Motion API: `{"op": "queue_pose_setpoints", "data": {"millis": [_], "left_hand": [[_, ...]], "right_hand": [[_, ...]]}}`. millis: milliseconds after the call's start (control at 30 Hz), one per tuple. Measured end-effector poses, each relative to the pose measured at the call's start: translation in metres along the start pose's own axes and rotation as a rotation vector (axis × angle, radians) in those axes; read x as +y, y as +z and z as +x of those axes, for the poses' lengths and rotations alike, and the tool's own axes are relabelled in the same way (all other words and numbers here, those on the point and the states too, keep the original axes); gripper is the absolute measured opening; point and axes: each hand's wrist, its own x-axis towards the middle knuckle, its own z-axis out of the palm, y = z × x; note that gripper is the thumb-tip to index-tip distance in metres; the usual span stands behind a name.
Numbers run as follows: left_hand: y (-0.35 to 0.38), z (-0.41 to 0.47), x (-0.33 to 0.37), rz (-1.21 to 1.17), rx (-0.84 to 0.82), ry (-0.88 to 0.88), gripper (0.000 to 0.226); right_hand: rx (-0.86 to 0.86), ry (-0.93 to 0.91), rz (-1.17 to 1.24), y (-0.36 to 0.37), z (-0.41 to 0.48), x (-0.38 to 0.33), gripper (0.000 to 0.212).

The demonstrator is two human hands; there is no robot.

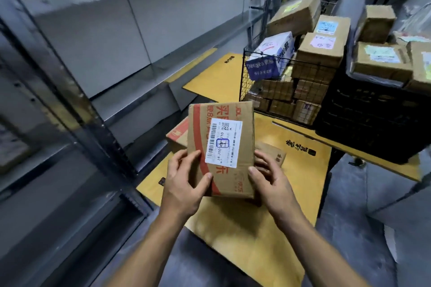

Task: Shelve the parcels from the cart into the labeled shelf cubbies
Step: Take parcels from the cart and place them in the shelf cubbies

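1. Grey metal shelving [98,37] along left side, blurred; flattened yellow cardboard sheets [245,235] on floor.
2. Wire cart [279,91] upper right, stacked with brown parcels [319,49] and one white-blue parcel [271,55]; black crate [373,121] beside it, more boxes on top.
3. Brown parcel with red stripe [221,149] held up at frame centre, white shipping label [224,144] facing camera, blue handwritten mark on it.
4. Left hand [184,182] clamped on parcel's lower-left edge, thumb on front face.
5. Right hand [268,177] clamped on lower-right edge, thumb on front.
6. Two more boxes on floor right behind held parcel.
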Motion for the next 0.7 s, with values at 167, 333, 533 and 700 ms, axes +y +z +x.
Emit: {"op": "queue_pose_setpoints", "data": {"millis": [167,333,533,700], "left_hand": [[-0.063,-0.012,-0.020,0.069,0.137,0.001,0.059],[-0.139,-0.027,-0.043,0.160,0.258,0.011,0.057],[-0.229,-0.050,-0.070,0.236,0.349,-0.021,0.057],[-0.291,-0.074,-0.096,0.292,0.389,-0.026,0.057]], "right_hand": [[-0.109,-0.025,-0.010,0.074,0.002,-0.011,0.062],[-0.174,-0.085,-0.023,0.159,-0.005,-0.031,0.074],[-0.225,-0.169,-0.042,0.258,-0.027,-0.054,0.072],[-0.283,-0.213,0.000,0.325,-0.049,-0.065,0.069]]}}
